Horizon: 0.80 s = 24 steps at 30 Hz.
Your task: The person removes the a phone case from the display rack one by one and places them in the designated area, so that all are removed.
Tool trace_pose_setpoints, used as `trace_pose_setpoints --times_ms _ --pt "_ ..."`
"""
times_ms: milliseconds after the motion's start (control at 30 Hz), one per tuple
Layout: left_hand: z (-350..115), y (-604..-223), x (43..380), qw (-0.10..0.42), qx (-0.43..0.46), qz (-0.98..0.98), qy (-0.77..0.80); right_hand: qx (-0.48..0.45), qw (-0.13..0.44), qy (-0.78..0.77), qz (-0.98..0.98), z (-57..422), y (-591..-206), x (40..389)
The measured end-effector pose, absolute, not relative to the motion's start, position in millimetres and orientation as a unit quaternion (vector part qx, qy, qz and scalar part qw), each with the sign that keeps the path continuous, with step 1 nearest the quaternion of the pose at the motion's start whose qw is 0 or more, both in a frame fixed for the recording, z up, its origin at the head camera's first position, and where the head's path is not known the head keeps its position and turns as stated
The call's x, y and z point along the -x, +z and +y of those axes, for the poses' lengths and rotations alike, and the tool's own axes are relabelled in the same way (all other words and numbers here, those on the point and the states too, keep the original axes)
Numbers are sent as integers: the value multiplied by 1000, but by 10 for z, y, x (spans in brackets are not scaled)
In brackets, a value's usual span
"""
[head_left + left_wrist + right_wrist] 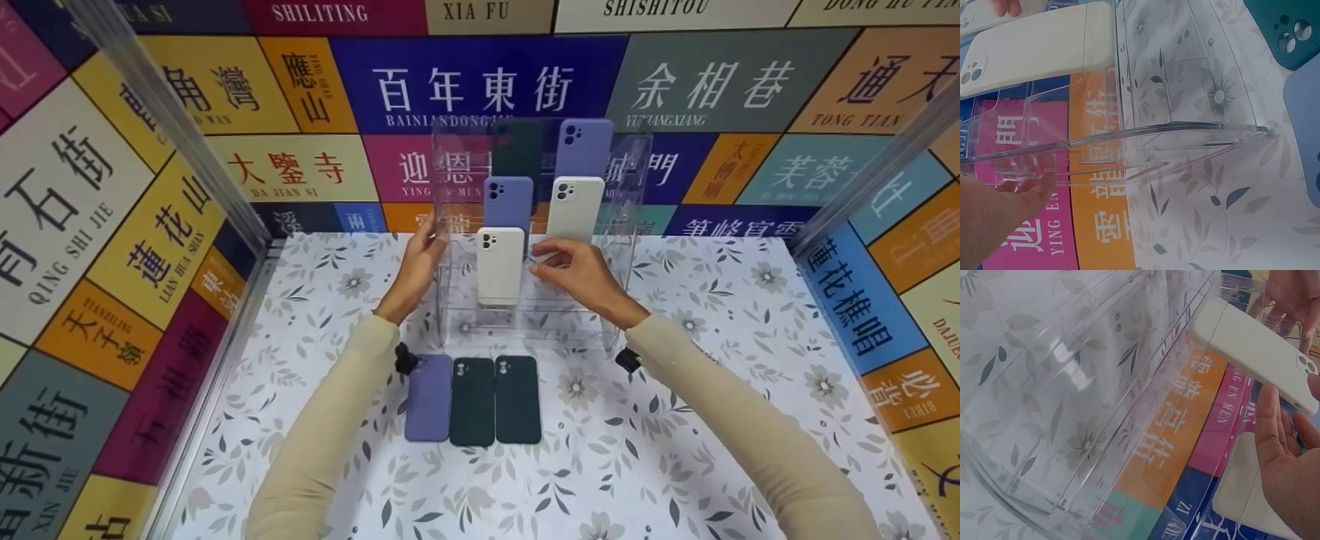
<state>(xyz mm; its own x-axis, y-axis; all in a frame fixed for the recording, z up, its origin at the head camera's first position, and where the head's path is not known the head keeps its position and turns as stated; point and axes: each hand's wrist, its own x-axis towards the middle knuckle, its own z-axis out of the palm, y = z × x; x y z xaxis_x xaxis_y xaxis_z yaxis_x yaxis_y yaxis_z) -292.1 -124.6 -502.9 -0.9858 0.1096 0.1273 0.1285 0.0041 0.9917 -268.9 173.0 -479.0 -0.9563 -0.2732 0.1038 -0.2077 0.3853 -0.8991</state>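
A clear acrylic tiered stand holds several phone cases. A white phone case leans on its lower left step. Behind it are a purple case and a dark green case. On the right side stand another white case and a purple case. My left hand rests against the stand's left side panel, its fingers partly seen through the plastic in the left wrist view. Beside the front white case, my right hand has its fingers loosely extended, with nothing held.
In front of the stand lie a purple case and two dark green cases side by side on the floral tabletop. Walls with coloured street-name panels enclose the back and sides. Clear corner posts rise at the edges.
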Motion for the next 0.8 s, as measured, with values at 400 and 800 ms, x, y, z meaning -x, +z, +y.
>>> trace_pose_setpoints --times_ms 400,800 --pt "-1232 -5016 2936 13 87 -702 -707 132 42 -566 813 1593 -4794 2746" --pt "-1248 -5031 2925 8 87 -710 -699 116 29 -578 807 1518 -4828 2771"
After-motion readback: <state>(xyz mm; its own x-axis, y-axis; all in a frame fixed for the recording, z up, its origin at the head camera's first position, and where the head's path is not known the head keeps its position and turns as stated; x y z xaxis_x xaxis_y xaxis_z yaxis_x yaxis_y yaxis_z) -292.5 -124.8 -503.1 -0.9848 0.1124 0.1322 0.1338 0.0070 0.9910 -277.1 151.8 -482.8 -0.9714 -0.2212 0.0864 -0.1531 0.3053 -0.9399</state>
